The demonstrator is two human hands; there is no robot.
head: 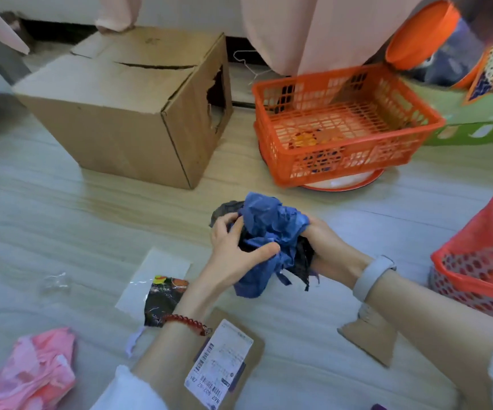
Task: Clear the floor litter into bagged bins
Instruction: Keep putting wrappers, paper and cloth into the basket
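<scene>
A crumpled wad of blue and black plastic bags [268, 232] is held just above the floor at the centre of the view. My left hand [236, 253] grips its left side, thumb pressed into the blue plastic. My right hand [325, 247], a pale band on its wrist, holds the wad from the right, its fingers hidden behind the plastic. Litter lies on the floor near me: a black snack wrapper [162, 303] on a white sheet [156, 270], a cardboard piece with a shipping label [221, 359], a cardboard scrap [369, 338], clear plastic [56, 282] and a pink bag [32, 371].
A closed cardboard box [121, 113] with a torn side stands at the back left. An orange mesh basket [342, 122] sits on a round tray at the back right. A bin lined with a red bag [481, 255] is at the right edge. A green box [475, 125] lies behind.
</scene>
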